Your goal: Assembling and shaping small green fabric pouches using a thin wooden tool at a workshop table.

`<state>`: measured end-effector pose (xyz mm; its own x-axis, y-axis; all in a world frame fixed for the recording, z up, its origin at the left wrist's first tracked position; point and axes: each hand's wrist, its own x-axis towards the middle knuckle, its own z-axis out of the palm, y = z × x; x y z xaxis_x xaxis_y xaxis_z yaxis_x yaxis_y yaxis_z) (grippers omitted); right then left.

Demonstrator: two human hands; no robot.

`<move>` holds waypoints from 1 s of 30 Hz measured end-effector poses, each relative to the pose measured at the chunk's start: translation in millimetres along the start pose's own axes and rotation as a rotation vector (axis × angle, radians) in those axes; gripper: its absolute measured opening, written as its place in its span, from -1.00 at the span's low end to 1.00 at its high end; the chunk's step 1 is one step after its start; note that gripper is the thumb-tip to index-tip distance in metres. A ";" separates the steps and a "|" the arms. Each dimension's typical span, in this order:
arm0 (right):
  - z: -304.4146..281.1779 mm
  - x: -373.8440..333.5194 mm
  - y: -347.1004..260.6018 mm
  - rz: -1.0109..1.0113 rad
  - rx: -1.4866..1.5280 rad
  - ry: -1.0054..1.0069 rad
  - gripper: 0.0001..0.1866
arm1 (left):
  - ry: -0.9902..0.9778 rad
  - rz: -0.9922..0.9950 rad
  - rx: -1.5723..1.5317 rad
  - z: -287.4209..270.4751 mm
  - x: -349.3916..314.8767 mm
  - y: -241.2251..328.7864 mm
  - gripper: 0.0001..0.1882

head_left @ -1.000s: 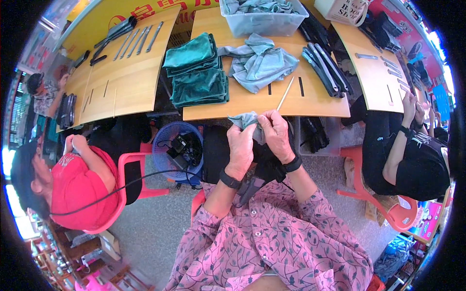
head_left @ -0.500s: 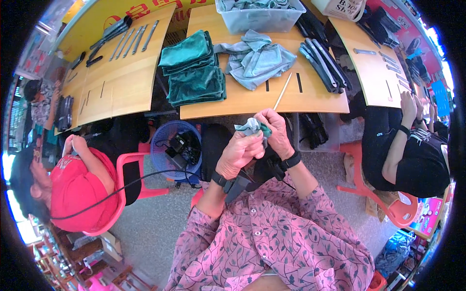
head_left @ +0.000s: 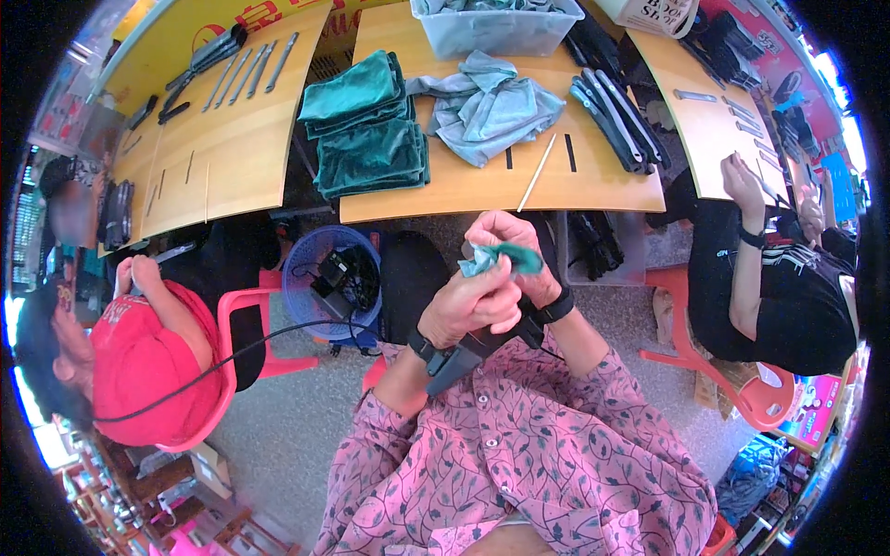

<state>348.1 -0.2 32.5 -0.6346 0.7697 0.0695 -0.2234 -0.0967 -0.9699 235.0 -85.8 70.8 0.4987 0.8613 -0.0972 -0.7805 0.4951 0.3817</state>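
In front of my chest, just off the table's near edge, both hands are closed on a small bunched piece of green velvet cloth (head_left: 515, 257) with a pale blue-grey side showing. My left hand (head_left: 471, 304) pinches it from the left between thumb and fingers. On its right and far side, my right hand (head_left: 547, 278) grips the same cloth, partly hidden behind it. Beyond my hands, a thin pale stick (head_left: 538, 171) lies at the table edge. Folded green velvet pieces (head_left: 371, 157) are stacked at left, beside a crumpled grey-blue cloth (head_left: 491, 111).
Black and grey strip-like bundles (head_left: 619, 120) lie at the table's right. A translucent bin (head_left: 501, 39) of cloth stands at the back. A blue basket (head_left: 298, 278) is on the floor. Seated people in a red shirt (head_left: 153, 371) and black clothing (head_left: 793, 296) flank me.
The cloth has been turned and spread in my fingers, showing more green on the right. My right hand shifted slightly left. The person at right has raised a hand off their table.
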 end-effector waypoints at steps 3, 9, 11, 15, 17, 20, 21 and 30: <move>0.8 4.9 8.8 0.168 0.116 0.138 -0.84 | -0.029 0.145 0.079 -14.0 11.1 -5.3 -0.59; -5.2 -4.4 -23.8 -0.072 0.092 0.369 -0.82 | 0.162 0.211 0.131 -14.4 9.6 1.2 -0.63; -9.7 -9.9 -24.1 -0.046 0.096 0.311 -0.81 | 0.229 0.220 0.361 -22.6 9.5 1.6 -0.61; -2.7 -11.5 -34.2 0.015 -0.028 0.290 -0.84 | 0.340 0.271 0.775 -30.0 10.5 2.5 -0.81; -5.0 -11.8 -31.4 -0.016 -0.161 0.367 -0.90 | 0.390 0.260 0.846 -22.7 11.4 2.1 -0.82; -3.6 -10.7 -26.3 -0.100 -0.265 0.442 -0.92 | 0.422 0.320 0.962 -23.0 15.1 -4.4 -0.81; -3.8 -9.9 -23.1 -0.100 -0.266 0.440 -0.92 | 0.399 0.389 1.008 -25.0 15.8 -6.1 -0.79; -5.0 -7.2 -15.2 -0.254 -0.480 0.587 -0.88 | 0.130 0.201 0.667 -31.7 7.5 -5.0 -0.64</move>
<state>359.7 -1.1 45.6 -0.0838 0.9511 0.2972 0.1183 0.3057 -0.9448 230.7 -78.1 39.0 0.2876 0.9559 -0.0592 -0.4343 0.1852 0.8815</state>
